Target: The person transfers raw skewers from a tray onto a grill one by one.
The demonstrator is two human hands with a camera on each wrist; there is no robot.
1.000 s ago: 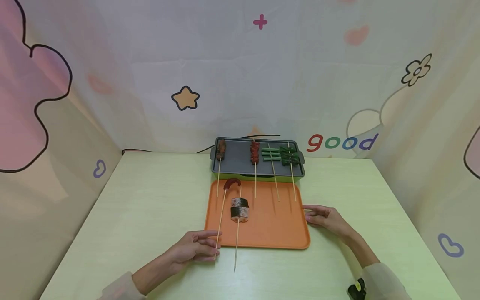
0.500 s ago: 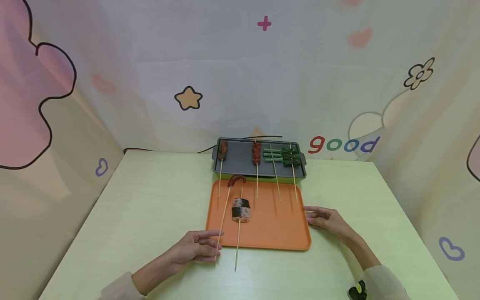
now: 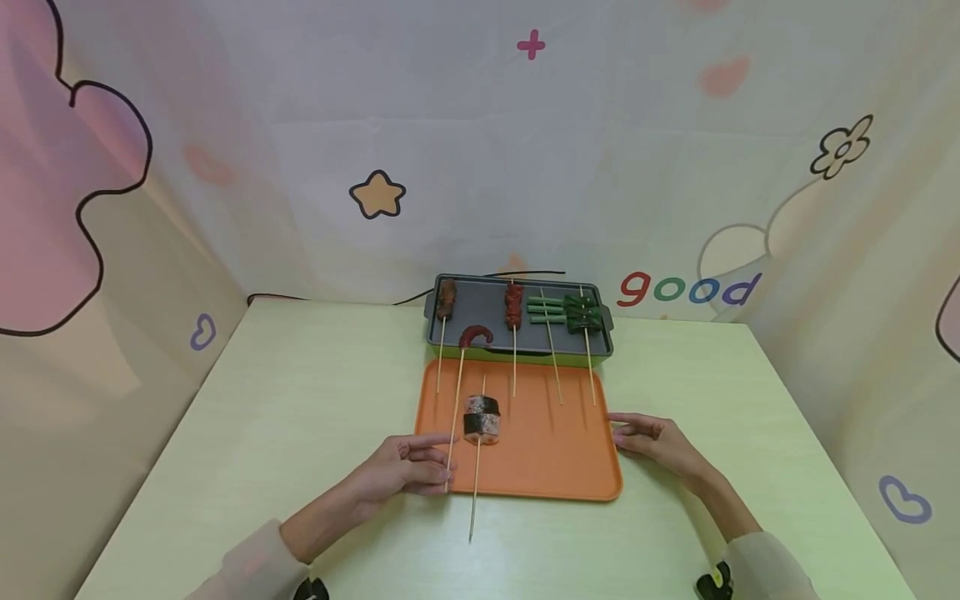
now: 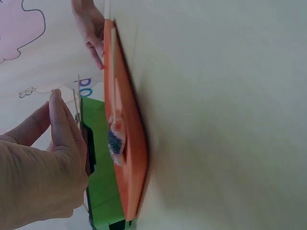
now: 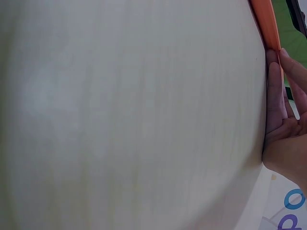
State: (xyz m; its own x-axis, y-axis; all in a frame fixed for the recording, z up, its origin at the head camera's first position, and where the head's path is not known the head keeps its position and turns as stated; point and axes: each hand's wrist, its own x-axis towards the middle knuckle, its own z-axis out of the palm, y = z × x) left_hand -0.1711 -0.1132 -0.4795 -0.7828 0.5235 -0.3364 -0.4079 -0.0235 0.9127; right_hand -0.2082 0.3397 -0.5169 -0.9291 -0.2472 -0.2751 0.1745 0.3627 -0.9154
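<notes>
In the head view my left hand [image 3: 408, 468] pinches the lower stick of a skewer [image 3: 455, 396] with a curled dark-red piece at its tip. That piece hangs at the front edge of a grill pan [image 3: 477, 304]. My right hand [image 3: 654, 442] grips the right rim of an orange tray [image 3: 558, 475]; the right wrist view shows fingers on both sides of the tray edge [image 5: 265, 24]. On the tray lies a skewer with a black-and-white banded roll [image 3: 482, 419], its stick overhanging the front. In the left wrist view, my left hand [image 4: 53, 158] hides most of its skewer.
Across the grill lie a brown meat skewer [image 3: 446, 300], a red meat skewer [image 3: 513, 307] and green vegetable skewers [image 3: 581, 315], their sticks reaching over the tray. A black cable [image 3: 412, 298] runs behind. A printed curtain [image 3: 465, 167] encloses the pale table [image 3: 322, 383].
My left hand has moved forward and slightly right, carrying the dark-red skewer's tip from above the tray to the grill's front edge. My right hand has stayed at the tray rim.
</notes>
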